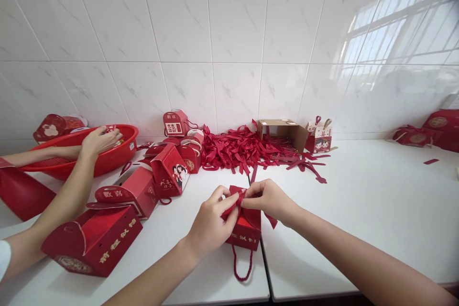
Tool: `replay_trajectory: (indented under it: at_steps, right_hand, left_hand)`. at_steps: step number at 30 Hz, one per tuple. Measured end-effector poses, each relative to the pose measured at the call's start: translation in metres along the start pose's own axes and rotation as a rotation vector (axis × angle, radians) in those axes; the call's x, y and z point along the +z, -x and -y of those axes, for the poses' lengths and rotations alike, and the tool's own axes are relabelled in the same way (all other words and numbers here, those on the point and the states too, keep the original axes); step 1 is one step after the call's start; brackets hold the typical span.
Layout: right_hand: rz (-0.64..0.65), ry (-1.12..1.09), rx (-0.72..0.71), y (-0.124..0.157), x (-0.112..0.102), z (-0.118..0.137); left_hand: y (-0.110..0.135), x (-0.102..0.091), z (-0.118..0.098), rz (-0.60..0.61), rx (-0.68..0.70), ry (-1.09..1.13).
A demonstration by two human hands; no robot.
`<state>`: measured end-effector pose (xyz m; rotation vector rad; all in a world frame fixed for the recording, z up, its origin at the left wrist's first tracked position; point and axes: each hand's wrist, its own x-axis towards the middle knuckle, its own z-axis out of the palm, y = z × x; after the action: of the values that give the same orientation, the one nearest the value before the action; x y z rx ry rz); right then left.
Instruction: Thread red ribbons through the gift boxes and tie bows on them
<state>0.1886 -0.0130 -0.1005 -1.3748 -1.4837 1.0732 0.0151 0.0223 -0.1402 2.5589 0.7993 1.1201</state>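
In front of me on the white table stands a small red gift box (245, 232) with gold characters on its side. A dark red cord handle (243, 275) hangs from its near side onto the table. Over the box top, my left hand (215, 220) pinches a red ribbon (239, 198) between thumb and fingers. My right hand (268, 200) is closed on the same ribbon from the other side, fingertips almost touching the left ones. One ribbon end (270, 220) sticks out below my right hand. The fingertips partly hide where the ribbon crosses itself.
A heap of red ribbons (233, 148) lies by the wall beside an open cardboard box (299, 137). Several red gift boxes (114, 244) stand to my left. Another person's hand (102, 138) reaches into a red basin (127, 153). A seam (267, 267) splits the tables.
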Motion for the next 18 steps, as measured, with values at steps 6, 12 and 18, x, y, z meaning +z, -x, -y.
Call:
replay_trajectory:
  at_steps: [6,12,18]
  right_hand:
    - [0.091,0.012,0.098,-0.003,-0.008,0.01]
    - [0.171,-0.015,0.154,-0.012,-0.015,0.011]
    - [0.269,0.115,0.143,-0.019,-0.023,0.012]
  left_hand:
    - [0.0,-0.004,0.001,-0.012,0.093,-0.01]
    - [0.0,-0.004,-0.001,-0.029,0.156,-0.129]
    - [-0.01,-0.011,0.005,0.016,0.234,-0.134]
